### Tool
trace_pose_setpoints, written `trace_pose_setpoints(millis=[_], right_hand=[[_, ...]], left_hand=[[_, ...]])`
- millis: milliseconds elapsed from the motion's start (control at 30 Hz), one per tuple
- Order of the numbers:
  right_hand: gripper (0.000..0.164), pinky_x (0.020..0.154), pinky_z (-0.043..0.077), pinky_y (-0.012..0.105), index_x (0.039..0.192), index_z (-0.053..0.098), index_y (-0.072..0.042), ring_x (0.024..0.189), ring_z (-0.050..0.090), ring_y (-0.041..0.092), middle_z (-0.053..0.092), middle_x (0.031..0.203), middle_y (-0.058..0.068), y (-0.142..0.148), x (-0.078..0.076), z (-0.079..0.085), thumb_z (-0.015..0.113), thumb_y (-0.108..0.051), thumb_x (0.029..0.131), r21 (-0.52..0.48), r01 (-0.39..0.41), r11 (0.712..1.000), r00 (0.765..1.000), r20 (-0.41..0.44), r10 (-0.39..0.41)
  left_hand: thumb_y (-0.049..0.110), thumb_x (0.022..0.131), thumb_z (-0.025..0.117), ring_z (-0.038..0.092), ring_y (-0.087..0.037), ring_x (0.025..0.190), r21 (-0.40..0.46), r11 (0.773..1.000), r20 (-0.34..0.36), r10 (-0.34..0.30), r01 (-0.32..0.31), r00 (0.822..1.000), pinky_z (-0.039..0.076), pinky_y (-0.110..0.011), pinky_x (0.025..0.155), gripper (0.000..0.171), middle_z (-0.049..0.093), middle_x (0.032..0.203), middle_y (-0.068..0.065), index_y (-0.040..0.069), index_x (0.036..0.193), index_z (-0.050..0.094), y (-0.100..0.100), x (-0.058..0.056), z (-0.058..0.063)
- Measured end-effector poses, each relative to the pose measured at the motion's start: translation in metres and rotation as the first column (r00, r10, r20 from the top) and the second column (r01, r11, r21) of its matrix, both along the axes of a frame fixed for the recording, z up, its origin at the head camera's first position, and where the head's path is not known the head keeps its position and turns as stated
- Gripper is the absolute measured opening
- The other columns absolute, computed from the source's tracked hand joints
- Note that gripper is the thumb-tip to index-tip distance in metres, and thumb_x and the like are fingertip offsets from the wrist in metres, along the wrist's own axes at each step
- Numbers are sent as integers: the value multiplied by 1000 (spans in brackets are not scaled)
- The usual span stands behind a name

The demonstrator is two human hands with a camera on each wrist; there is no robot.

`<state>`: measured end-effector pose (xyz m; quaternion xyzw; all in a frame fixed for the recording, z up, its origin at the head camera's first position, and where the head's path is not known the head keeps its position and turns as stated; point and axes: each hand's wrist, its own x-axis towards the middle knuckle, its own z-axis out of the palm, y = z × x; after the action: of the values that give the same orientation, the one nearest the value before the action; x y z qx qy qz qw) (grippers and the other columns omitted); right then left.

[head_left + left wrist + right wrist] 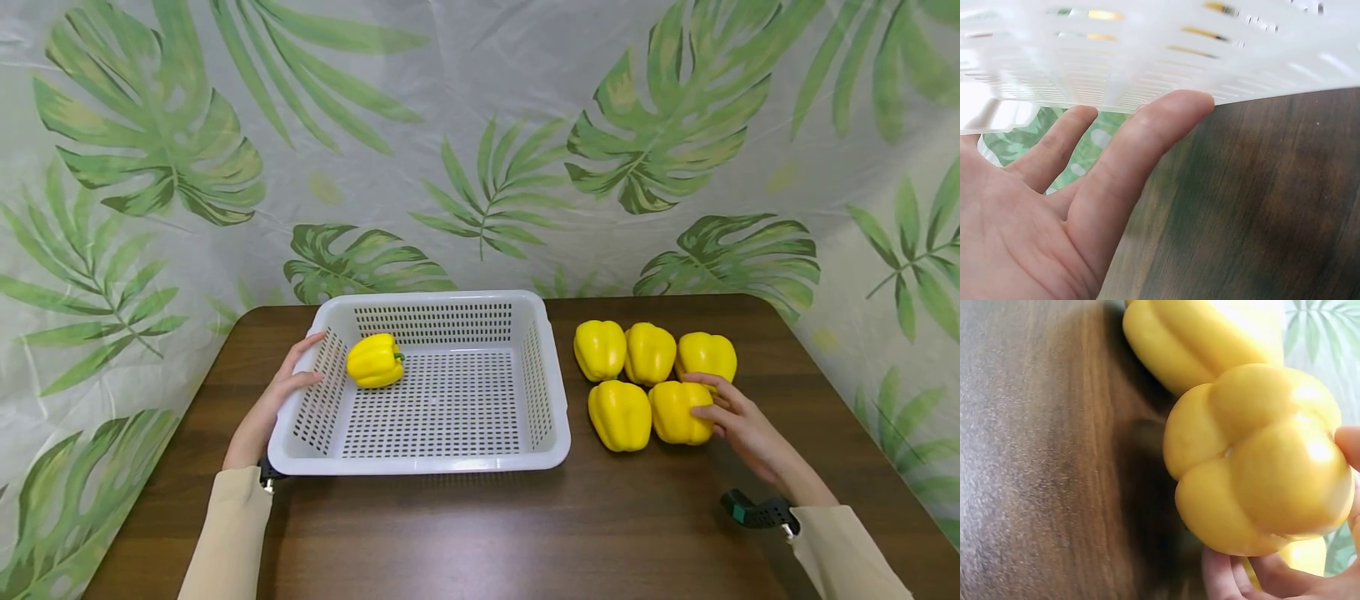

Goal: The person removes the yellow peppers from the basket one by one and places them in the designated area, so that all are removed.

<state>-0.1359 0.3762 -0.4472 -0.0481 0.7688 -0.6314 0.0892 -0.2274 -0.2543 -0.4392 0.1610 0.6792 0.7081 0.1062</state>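
A white perforated plastic basket [420,465] stands on the table's left half. One yellow bell pepper [372,362] lies on its side in it, near the left wall, its green stem pointing right. My left hand [273,400] grips the basket's left side; in the left wrist view, fingers [1116,156] lie along the outside of its wall. To the basket's right, my right hand [738,421] holds the front right yellow bell pepper [1260,462] of a group, fingers and thumb on different sides of it. Whether that pepper is off the table cannot be seen.
Several more yellow bell peppers stand close about the held one: one at front left [620,415], others behind, such as the back left pepper [600,350]. The brown wooden table [465,533] ends at a leaf-patterned cloth [495,167].
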Motion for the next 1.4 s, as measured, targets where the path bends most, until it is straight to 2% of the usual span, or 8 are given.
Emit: trace_pose_setpoints(millis=[233,500,733,867,1167,1400], right_hand=[[37,70,39,26,137,44,-22,93,44,11,34,126,-5,-2,2,-3,47,-13,101,42,20,999,1000,21,-21],[38,71,37,27,140,40,-22,96,42,11,28,131,0,-1,2,-1,45,-18,102,46,30,998,999,43,-32],[39,76,45,22,140,42,-19,99,47,5,29,136,3,2,5,1,46,-17,102,62,55,997,998,17,-56],[39,78,47,20,140,42,-16,101,49,2,32,133,2,3,6,0,47,-17,101,63,44,997,999,12,-44],[43,81,47,19,142,39,-8,105,51,-1,35,132,-5,-1,5,-3,48,-15,101,16,14,1000,1000,-8,-14],[42,83,46,17,141,40,-6,108,50,-4,41,130,-5,0,6,3,48,-12,100,-36,25,999,999,-36,-26]], left_hand=[[0,95,36,53,-15,108,21,1000,-18,-7,7,1000,52,-33,80,58,8,147,-32,34,143,35,0,-1,-2],[0,94,36,53,-18,109,47,999,-17,-20,20,1000,52,-36,80,59,6,149,-32,35,142,36,2,-2,-2],[-2,94,36,53,-16,109,75,997,-16,-22,23,1000,52,-34,81,59,7,147,-32,33,142,38,1,-2,-2],[-1,95,36,53,-16,108,52,999,-12,-12,12,1000,52,-33,80,59,8,147,-31,34,142,37,0,-2,-1],[0,95,35,53,-16,109,47,999,-13,-16,17,1000,52,-34,79,58,6,148,-32,35,142,36,0,-1,-2],[0,95,36,53,-16,109,49,999,-17,-18,19,1000,52,-35,79,58,6,148,-33,35,142,37,1,-1,-1]])
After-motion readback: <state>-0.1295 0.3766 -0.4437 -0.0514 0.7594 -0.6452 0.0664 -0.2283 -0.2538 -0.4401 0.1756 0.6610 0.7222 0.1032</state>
